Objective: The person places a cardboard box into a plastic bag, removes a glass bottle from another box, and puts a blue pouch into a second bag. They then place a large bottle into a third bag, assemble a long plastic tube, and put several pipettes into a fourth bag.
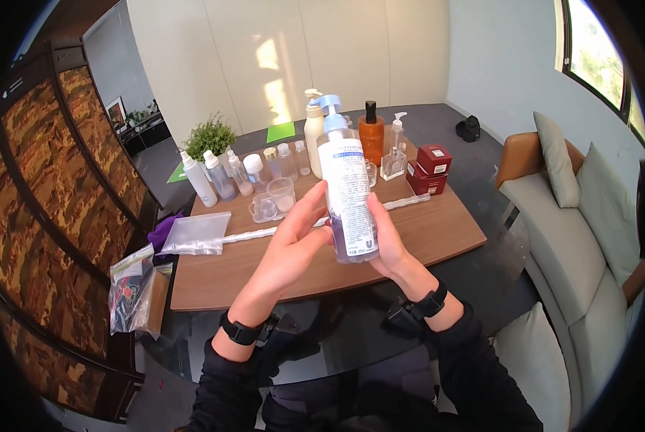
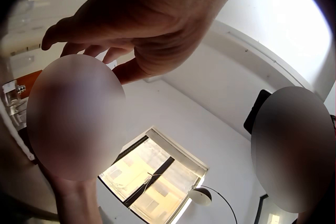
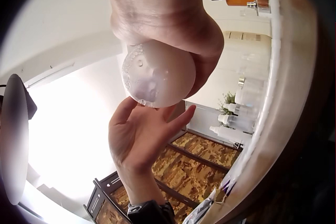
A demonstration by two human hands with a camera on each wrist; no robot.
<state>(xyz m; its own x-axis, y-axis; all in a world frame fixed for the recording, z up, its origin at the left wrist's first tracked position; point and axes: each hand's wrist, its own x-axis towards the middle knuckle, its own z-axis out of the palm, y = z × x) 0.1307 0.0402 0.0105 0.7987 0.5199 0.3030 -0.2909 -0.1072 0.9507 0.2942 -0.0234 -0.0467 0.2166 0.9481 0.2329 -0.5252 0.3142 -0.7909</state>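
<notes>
A clear pump bottle with a light-blue pump head, a white printed back label and a purplish lower part is held up above the table's near side. My right hand grips it from the right. On the other side, my left hand has its fingers extended, with fingertips right at the bottle's side. The right wrist view looks up at the bottle's round base, bubbles showing inside; the left hand is spread beside it. A blurred patch hides the bottle in the left wrist view.
Behind stand a cream pump bottle, an amber bottle and several small clear bottles. Red boxes sit at right. A white strip crosses the wooden table; a plastic pouch lies left. A sofa is at right.
</notes>
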